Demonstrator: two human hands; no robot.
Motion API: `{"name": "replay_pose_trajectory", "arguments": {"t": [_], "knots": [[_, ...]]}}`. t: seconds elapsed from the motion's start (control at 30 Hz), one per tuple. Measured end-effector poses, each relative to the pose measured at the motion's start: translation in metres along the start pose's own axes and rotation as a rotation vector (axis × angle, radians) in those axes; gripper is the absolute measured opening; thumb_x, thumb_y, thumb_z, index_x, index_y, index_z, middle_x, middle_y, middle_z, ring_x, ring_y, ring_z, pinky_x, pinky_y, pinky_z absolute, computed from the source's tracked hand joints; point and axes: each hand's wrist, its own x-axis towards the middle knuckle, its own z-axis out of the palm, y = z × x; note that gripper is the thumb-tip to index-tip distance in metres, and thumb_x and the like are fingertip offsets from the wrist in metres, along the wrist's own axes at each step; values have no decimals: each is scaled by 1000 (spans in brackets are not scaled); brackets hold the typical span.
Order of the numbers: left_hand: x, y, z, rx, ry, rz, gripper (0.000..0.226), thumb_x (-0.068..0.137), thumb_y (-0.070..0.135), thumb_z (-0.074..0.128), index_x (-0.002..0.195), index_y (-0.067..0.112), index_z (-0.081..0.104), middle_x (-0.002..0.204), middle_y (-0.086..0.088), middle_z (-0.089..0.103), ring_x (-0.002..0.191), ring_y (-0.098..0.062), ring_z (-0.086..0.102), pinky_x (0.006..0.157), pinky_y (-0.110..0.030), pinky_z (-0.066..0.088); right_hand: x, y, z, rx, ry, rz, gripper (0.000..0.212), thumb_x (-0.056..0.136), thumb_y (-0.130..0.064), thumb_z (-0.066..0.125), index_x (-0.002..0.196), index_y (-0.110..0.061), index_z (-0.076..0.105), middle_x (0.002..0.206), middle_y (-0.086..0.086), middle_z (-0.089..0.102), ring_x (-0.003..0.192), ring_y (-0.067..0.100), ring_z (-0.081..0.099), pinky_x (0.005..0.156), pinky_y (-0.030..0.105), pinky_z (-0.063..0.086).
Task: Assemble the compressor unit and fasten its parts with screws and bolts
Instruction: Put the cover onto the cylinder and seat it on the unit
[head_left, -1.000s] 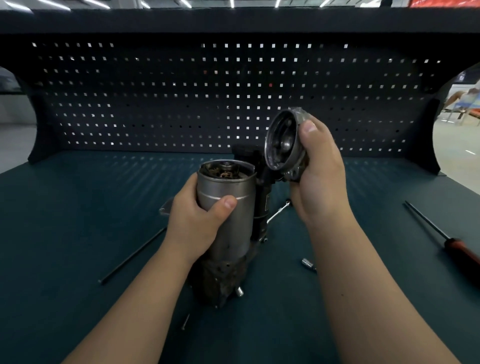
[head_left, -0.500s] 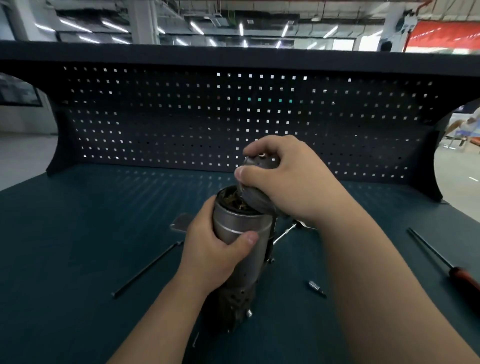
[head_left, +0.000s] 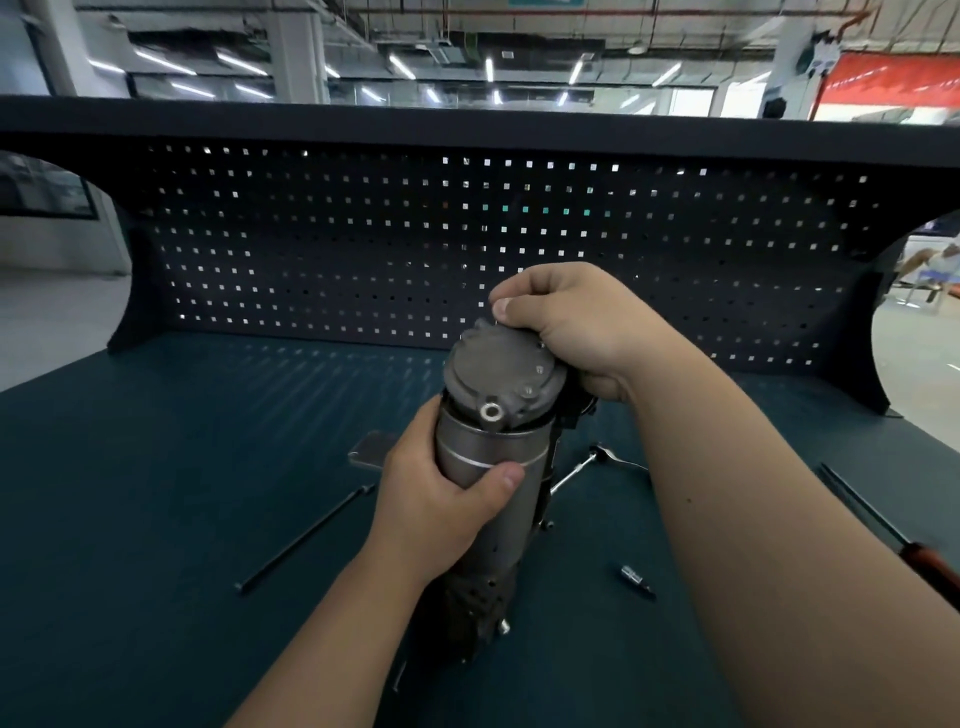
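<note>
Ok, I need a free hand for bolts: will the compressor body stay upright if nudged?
Probably tippy: the compressor body stands tall and narrow, gripped by the left hand. Likely heavy: it looks all metal. The end cap under the right hand might shift.

A dark teal bench (head_left: 156, 493) is seen, and along its back edge a black pegboard (head_left: 311, 249) with rows of small square holes is mounted. The pegboard is topped by a flat dark ledge (head_left: 467, 124) and is cut away in a curve at each back corner. Beyond it, a hall ceiling hung with strip lights (head_left: 488, 70) is shown. A white column (head_left: 298, 57) is seen at the upper left and a red banner (head_left: 893, 78) at the upper right.
</note>
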Motion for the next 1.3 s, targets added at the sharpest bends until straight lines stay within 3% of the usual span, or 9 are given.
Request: {"name": "replay_pose_trajectory", "arguments": {"t": [0.17,0.4,0.57,0.7,0.8,0.9,1.03,1.2,1.3], "knots": [[0,0,1,-8,6,-9,46,63,44,71,106,32,59,102,21,69,93,1,66,73,-10,48,1,7,-2,-237,15,-171,11,87,-23,68,76,-26,70,68,-9,70,59,-2,60,56,12,48],[-1,2,0,29,23,-21,45,61,48,71,102,34,59,98,17,69,89,-2,66,71,-13,49,-5,-13,-9,-661,-172,-260,11,91,-34,62,89,-33,72,81,-20,68,75,-10,60,58,3,42],[-2,3,0,45,31,-11,50,62,49,72,107,35,57,101,12,70,94,-7,67,76,-24,53,-19,-17,1,-690,-447,-201,48,83,-62,56,127,-44,54,117,-25,58,100,-9,55,77,10,41],[-5,5,0,79,42,-27,49,60,49,72,105,36,57,97,15,69,90,-7,67,72,-22,52,-25,-14,-2,-579,-443,-167,38,84,-41,63,121,-46,59,98,-25,65,84,-10,61,63,4,43],[-4,6,0,83,49,-37,49,60,49,72,104,35,57,97,12,68,89,-7,67,70,-21,52,-24,-15,1,-586,-401,-156,34,85,-37,63,118,-44,63,87,-27,65,76,-13,61,55,4,41],[-3,7,1,76,54,-58,48,59,49,71,102,33,58,94,10,68,86,-8,67,68,-22,52,-23,-18,7,-639,-370,-144,32,89,-44,57,121,-43,63,89,-32,60,83,-12,59,62,5,41],[-3,7,0,83,67,-60,46,59,48,71,100,33,58,92,10,69,85,-7,67,69,-25,53,-25,-19,10,-685,-344,-148,28,95,-41,50,118,-38,66,107,-21,66,93,-5,59,78,7,44],[-5,9,2,92,66,-43,53,59,49,72,106,30,57,96,10,68,89,-9,67,71,-26,53,-25,-27,7,-739,-383,-162,21,90,-46,52,103,-43,69,96,-27,67,86,-16,57,63,2,45],[-8,9,2,126,84,-55,63,57,52,72,112,26,58,101,11,66,93,-7,64,75,-26,53,-25,-26,7,-750,-405,-172,26,89,-44,52,110,-45,67,99,-28,66,87,-12,59,70,6,44]]}}
